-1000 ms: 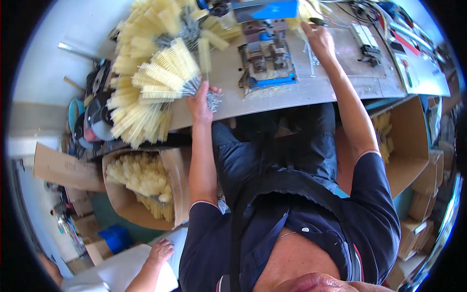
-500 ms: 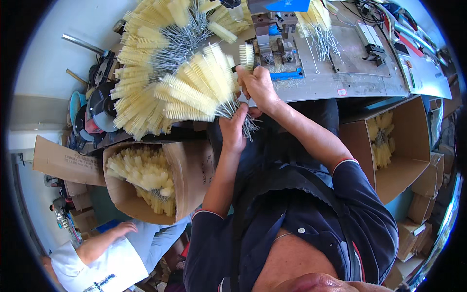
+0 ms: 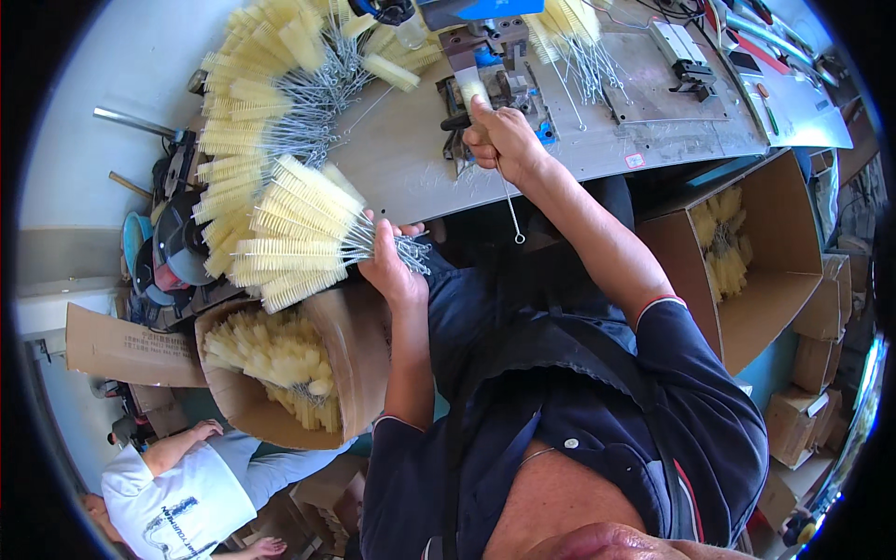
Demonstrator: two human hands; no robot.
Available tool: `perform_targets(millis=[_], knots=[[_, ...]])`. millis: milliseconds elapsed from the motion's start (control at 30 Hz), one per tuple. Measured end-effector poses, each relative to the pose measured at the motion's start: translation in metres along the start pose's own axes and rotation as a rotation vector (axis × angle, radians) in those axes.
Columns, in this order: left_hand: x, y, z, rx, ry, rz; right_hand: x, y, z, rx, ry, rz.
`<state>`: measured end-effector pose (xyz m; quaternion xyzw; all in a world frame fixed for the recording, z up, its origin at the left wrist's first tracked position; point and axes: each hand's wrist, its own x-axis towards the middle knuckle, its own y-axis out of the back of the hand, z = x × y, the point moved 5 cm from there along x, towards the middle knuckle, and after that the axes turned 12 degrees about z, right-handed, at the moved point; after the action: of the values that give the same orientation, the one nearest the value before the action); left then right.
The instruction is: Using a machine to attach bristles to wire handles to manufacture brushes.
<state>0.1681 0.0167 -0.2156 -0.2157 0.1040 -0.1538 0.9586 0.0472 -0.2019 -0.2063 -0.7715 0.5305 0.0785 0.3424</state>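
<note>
Because the left hand [image 3: 392,266] clamps a whole fan of brushes [image 3: 294,233] only by their twisted wire stems, the bunch looks liable to splay or shed a piece: the bristle heads spread wide toward the left of the frame, and any slackening could let one drop into the box [image 3: 280,373] below or onto the floor. Its fingers [image 3: 403,231] are curled tight round the stems, just off the counter [image 3: 411,159] edge at centre frame. At upper centre, the right hand [image 3: 504,140] pinches a single brush [image 3: 476,93], head against the fixture [image 3: 495,79] and wire tail hanging free beneath the wrist. That tail could snag on the counter edge or on clothing, and fingers this near the fixture risk a nip. They are closed on the stem, none spread.
</note>
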Motion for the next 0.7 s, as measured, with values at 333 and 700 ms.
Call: perform_targets(millis=[333, 700], knots=[[0.076, -0.065, -0.037, -0.03, -0.178, -0.017, -0.001, -0.001, -0.018, 0.276, -0.269, -0.2], [0.103, -0.037, -0.059, 0.152, -0.04, 0.085, -0.005, -0.031, 0.026, 0.099, -0.207, -0.002]])
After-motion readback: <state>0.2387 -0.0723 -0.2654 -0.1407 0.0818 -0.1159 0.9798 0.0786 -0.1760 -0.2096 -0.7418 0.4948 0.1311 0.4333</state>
